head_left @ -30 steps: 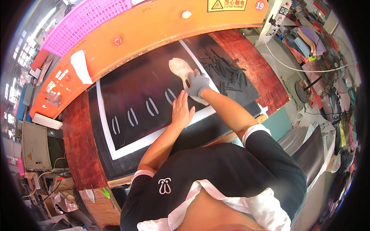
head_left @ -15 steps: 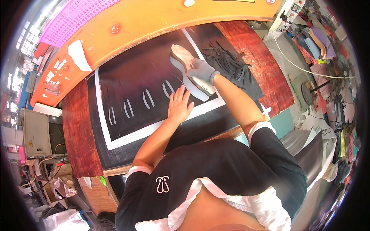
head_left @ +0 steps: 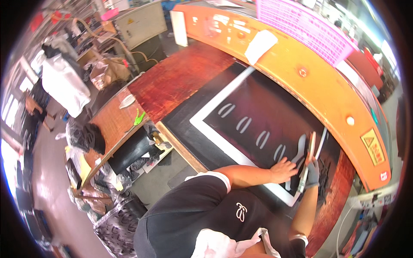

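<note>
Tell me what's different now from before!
The gloved right hand has tipped the sole-shaped block up toward the right, from flat to steeply on edge, uncovering a pale sole shape. The view swung left. The bare left hand is still on the dark sheet; four pairs of curved marks look unchanged.

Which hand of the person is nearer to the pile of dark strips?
Right. The gloved right hand is close to the dark strips, just left of them in the picture; the bare left hand is farther left, beyond the right hand.
</note>
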Motion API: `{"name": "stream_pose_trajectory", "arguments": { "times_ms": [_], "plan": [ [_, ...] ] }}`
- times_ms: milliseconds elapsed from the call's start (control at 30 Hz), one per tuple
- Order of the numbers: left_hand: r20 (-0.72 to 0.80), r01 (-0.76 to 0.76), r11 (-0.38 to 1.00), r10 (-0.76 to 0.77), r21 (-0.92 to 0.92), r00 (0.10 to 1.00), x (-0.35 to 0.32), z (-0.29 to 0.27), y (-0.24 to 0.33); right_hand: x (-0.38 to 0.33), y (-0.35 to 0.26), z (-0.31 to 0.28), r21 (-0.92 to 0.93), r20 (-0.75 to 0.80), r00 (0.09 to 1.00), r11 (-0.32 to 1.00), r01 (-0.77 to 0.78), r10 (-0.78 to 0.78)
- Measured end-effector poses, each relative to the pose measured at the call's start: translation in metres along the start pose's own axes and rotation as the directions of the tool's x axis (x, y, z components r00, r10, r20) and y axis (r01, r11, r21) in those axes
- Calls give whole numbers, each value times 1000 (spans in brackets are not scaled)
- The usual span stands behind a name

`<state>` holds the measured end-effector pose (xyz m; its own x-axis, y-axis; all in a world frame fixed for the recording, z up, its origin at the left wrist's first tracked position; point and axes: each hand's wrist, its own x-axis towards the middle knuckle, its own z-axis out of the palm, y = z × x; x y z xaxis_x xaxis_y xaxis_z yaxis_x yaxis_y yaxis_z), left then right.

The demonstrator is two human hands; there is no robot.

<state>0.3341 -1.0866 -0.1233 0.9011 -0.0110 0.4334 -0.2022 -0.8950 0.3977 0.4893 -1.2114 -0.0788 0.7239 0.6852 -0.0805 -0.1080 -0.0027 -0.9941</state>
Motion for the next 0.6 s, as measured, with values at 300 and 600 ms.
{"name": "stream_pose_trajectory", "arguments": {
  "times_ms": [300,600],
  "plan": [
    [256,-84,995,70,46,964,5,2,-17,10,-2,-26,163,193,980,987,14,-46],
    [293,-55,996,76,-77,953,-17,-7,-23,-22,4,-70,-847,531,576,-401,348,-622]
  ]
}}
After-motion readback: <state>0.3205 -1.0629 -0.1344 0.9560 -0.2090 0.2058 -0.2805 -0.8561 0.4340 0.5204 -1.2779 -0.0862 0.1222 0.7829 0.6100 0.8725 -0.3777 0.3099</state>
